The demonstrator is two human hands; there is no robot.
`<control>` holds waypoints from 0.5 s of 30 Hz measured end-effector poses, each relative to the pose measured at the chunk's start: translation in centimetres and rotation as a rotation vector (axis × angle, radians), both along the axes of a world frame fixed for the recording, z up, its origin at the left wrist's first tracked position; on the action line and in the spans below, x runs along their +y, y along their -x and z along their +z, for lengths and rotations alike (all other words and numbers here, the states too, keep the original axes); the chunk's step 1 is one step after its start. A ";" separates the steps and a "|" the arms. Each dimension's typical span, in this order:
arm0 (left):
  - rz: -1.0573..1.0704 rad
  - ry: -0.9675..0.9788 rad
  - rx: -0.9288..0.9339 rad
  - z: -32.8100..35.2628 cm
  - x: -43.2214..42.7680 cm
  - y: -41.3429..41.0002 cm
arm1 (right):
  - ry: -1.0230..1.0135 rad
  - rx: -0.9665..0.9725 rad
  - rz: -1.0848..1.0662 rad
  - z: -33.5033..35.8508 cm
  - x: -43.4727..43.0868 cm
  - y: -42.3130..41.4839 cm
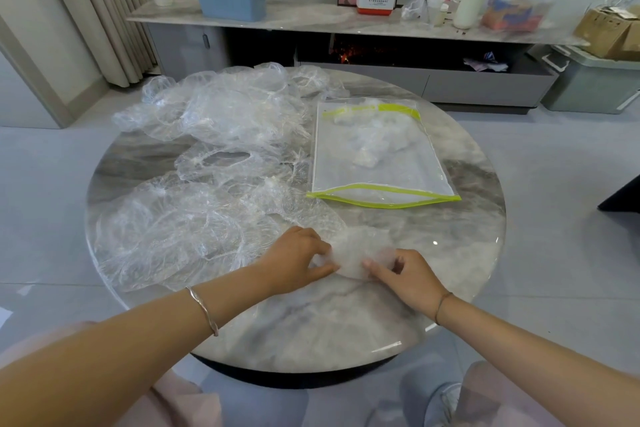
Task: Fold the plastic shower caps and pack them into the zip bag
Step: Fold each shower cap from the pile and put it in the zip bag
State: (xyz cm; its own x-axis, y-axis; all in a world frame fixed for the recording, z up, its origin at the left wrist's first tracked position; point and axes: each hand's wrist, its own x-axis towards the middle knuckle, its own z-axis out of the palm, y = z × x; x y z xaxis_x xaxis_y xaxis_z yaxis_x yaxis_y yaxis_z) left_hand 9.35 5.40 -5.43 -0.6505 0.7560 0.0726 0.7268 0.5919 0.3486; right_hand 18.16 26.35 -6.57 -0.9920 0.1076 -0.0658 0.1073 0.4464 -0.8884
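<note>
Just before the zip bag [377,152], the left hand [298,260] and right hand [412,279] both pinch one bunched shower cap [356,253], fingers curled.

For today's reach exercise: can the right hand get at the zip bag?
Probably yes: bare table lies between the right hand and the zip bag, though it now pinches a cap.

Both bare forearms reach forward and converge. The left hand [298,262] and right hand [410,279] face each other, knuckles up, fingers curled, each pinching an edge of one crumpled clear plastic shower cap [356,251] between them.
</note>
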 end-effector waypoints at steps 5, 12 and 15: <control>0.205 -0.105 -0.267 0.0 0.3 0.2 | 0.111 -0.158 -0.194 0.0 0.2 1.6; 0.134 0.016 0.040 0.3 0.9 0.3 | 0.011 -0.281 -0.271 -0.1 0.9 2.4; -0.159 -0.027 0.364 -0.1 1.4 0.2 | -0.012 -0.289 -0.287 0.2 0.6 2.4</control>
